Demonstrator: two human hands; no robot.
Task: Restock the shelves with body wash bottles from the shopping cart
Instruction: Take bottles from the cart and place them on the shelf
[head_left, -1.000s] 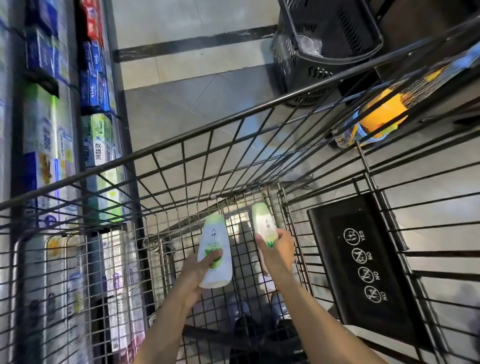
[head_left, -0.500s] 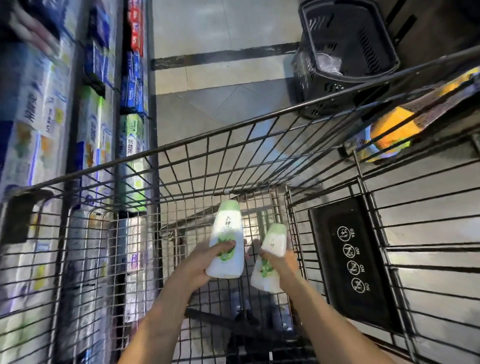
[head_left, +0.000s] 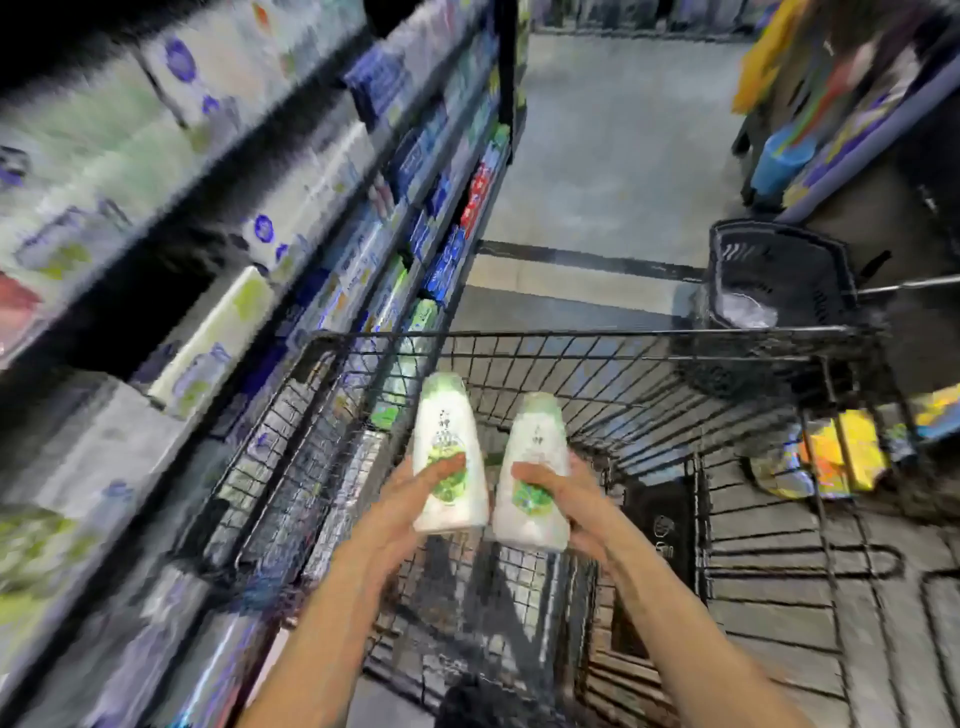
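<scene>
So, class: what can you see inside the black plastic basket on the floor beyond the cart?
Inside the black basket lies something pale and crumpled, perhaps clear plastic wrapping; blur prevents certainty. Its near wall and the shopping cart's rim cover the basket's bottom.

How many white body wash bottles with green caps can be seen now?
2. One bottle is held by the left hand, the other bottle by the right hand, side by side above the shopping cart. The blurred shelves may hide more.

Blurred boxes and packs fill the shelves (head_left: 291, 171) on the left; the wire cart (head_left: 623, 364) and a black basket (head_left: 779, 280) stand on the tiled floor (head_left: 613, 171).
</scene>
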